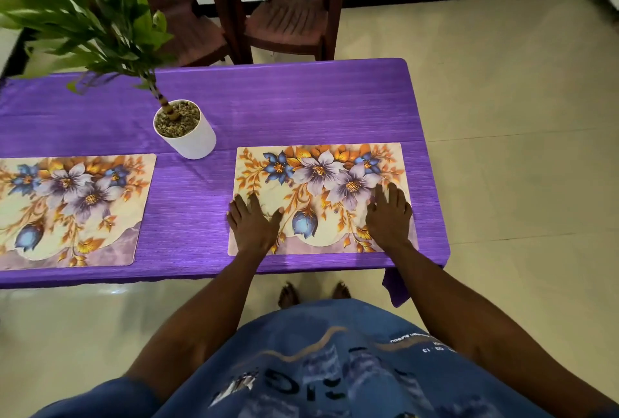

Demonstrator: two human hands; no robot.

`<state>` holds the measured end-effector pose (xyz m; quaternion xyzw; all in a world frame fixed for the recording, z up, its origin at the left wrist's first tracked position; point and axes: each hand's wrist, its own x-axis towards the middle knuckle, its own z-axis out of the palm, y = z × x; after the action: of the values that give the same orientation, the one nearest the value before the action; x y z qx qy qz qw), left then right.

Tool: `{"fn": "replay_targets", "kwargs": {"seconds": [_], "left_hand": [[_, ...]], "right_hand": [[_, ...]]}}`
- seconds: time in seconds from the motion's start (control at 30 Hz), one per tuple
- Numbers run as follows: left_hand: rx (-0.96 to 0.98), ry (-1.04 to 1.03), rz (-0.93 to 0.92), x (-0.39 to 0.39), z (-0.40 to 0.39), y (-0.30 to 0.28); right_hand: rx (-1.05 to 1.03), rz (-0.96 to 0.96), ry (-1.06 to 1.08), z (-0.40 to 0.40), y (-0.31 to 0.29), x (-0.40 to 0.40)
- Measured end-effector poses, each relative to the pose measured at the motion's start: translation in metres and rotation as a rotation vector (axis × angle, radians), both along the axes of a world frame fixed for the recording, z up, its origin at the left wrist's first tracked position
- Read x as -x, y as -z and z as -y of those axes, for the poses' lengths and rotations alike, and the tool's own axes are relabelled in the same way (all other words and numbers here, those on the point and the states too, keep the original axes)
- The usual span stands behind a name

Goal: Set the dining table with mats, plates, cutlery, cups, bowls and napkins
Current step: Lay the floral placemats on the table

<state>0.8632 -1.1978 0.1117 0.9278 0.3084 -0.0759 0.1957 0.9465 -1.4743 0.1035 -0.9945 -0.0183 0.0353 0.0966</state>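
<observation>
Two floral mats lie flat on the purple tablecloth (301,106). The right mat (318,196) is in front of me near the table's right end. My left hand (253,221) presses flat on its left edge, fingers straight and spread. My right hand (388,213) presses flat on its right part, fingers straight. The left mat (70,206) lies by itself at the left, partly cut off by the frame edge. No plates, cutlery, cups, bowls or napkins are in view.
A white pot (186,129) with a tall green plant stands between the mats, toward the back. Two dark red plastic chairs (288,5) stand behind the table's far edge. Pale tiled floor (509,136) surrounds the table on the right and front.
</observation>
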Motion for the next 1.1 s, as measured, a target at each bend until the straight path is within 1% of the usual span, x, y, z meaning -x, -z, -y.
{"fn": "replay_targets", "kwargs": {"seconds": [0.33, 0.73, 1.1], "left_hand": [[0.011, 0.015, -0.003, 0.021, 0.005, 0.005], [0.039, 0.063, -0.033, 0.028, 0.003, 0.010], [0.039, 0.060, -0.044, 0.030, 0.006, 0.011]], "right_hand": [[0.006, -0.009, 0.001, 0.004, 0.003, 0.010], [0.017, -0.026, 0.004, 0.006, 0.003, 0.018], [0.006, -0.039, 0.003, 0.008, 0.006, 0.019]]}}
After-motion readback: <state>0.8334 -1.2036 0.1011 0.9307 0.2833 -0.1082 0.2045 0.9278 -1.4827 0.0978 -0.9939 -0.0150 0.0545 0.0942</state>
